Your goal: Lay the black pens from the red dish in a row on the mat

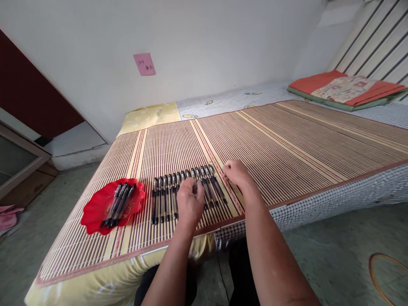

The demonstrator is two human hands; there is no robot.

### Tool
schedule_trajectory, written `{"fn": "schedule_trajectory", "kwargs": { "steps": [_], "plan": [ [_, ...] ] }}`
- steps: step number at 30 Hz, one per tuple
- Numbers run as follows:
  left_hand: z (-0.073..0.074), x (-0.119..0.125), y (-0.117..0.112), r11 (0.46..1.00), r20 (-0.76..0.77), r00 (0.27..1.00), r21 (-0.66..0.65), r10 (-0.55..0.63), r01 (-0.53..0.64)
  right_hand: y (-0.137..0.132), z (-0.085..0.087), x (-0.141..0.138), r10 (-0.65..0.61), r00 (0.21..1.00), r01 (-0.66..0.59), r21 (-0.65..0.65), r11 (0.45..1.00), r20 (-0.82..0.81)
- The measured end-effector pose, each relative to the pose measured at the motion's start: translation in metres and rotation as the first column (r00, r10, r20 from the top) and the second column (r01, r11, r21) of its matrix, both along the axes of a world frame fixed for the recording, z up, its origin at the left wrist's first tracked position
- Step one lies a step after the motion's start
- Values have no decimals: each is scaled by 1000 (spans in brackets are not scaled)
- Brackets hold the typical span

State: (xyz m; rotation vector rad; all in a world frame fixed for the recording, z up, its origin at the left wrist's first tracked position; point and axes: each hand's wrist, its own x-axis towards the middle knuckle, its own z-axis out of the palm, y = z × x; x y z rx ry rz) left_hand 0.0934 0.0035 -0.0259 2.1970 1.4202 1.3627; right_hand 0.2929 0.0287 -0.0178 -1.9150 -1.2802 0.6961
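Note:
A row of black-capped pens (165, 199) lies side by side on the slatted bamboo mat, caps pointing to the wall. My left hand (190, 203) is closed over the middle of the row and covers some pens. Something dark shows between its thumb and forefinger, too small to name. Just right of the row's end, my right hand (236, 173) is curled into a loose fist, with nothing seen sticking out of it. To the left of the row, a red scalloped plate (92, 208) holds several more pens (119, 204), bunched together at a slant.
The bamboo mat (270, 148) covers a bed along the white wall. A folded orange and green quilt (347, 87) rests at the far right. A pink note (144, 64) is stuck on the wall. An orange hoop-like curve (372, 272) shows on the floor at right.

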Motion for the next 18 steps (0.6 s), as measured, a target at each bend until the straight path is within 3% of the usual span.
{"fn": "schedule_trajectory", "kwargs": {
  "steps": [2,6,9,12,15,18],
  "plan": [
    [0,-5,2,999,80,996,0,42,-42,-1,9,1,-86,996,91,157,983,-36],
    [-3,-5,-3,994,97,995,-103,-38,48,1,15,0,-149,964,230,403,886,-222],
    [-3,-4,-4,989,56,998,-140,-41,48,4,9,-2,-151,952,260,441,859,-268],
    [8,-17,4,984,4,1000,-173,27,-26,5,5,-6,-147,953,258,458,851,-264],
    [25,-49,15,950,1,992,-286,130,-124,3,6,-8,-140,957,248,467,849,-254],
    [39,-93,26,887,-67,938,-310,339,-343,1,9,-10,-128,961,231,458,859,-244]
  ]
}}
